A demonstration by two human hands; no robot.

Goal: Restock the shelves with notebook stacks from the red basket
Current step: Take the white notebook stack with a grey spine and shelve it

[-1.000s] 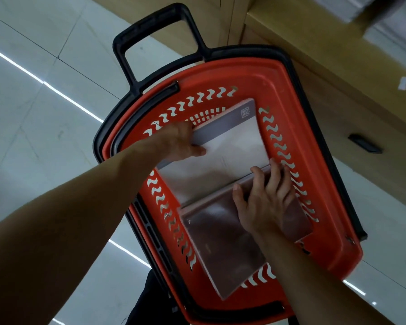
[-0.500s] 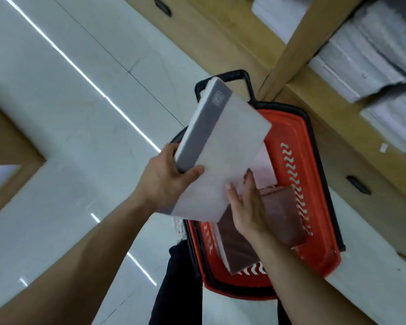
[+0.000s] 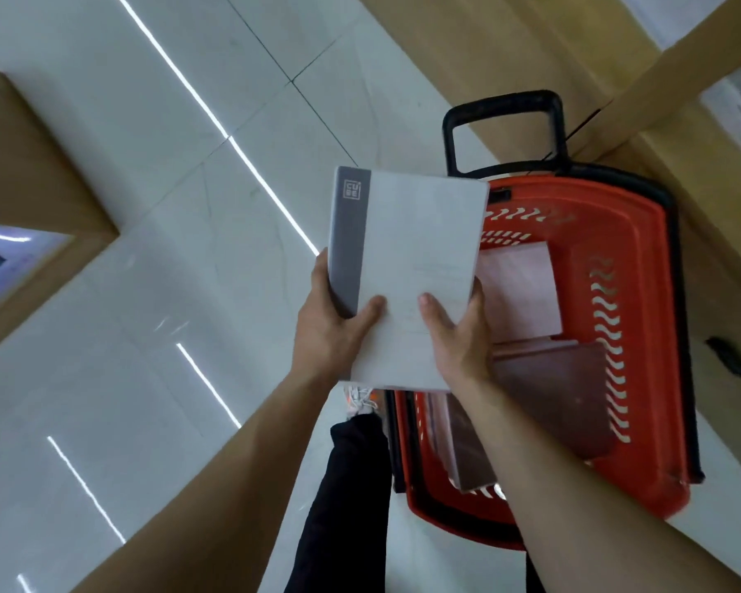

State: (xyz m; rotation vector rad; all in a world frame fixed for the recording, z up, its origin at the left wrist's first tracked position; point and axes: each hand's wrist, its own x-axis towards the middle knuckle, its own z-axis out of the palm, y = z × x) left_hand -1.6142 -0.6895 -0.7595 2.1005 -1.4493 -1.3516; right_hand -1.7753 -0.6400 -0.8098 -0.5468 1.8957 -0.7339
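Red basket [image 3: 642, 293] stands on the floor [image 3: 189, 207], maroon notebook stacks [image 3: 561, 391] lying inside. Above it I hold the white notebook stack [image 3: 416, 258]: left grip [image 3: 330, 331] curled round its grey spine, right grip [image 3: 458, 336] clamped on the opposite edge. Both holds sit near one end, so I judge the far end could tip and slip.

**Colours and patterns in your view**

The notebook stack [image 3: 416, 267] you hold has a pale grey-white cover. It has a dark grey band along the spine, with a small square logo. The red basket [image 3: 647, 318] has a black rim, a black handle [image 3: 500, 100] and rows of wavy slots. Inside it you see a pale pink pack [image 3: 518, 293] and a darker pack [image 3: 561, 400], perhaps brown-maroon. The floor [image 3: 146, 233] is glossy white tile with bright stripes.
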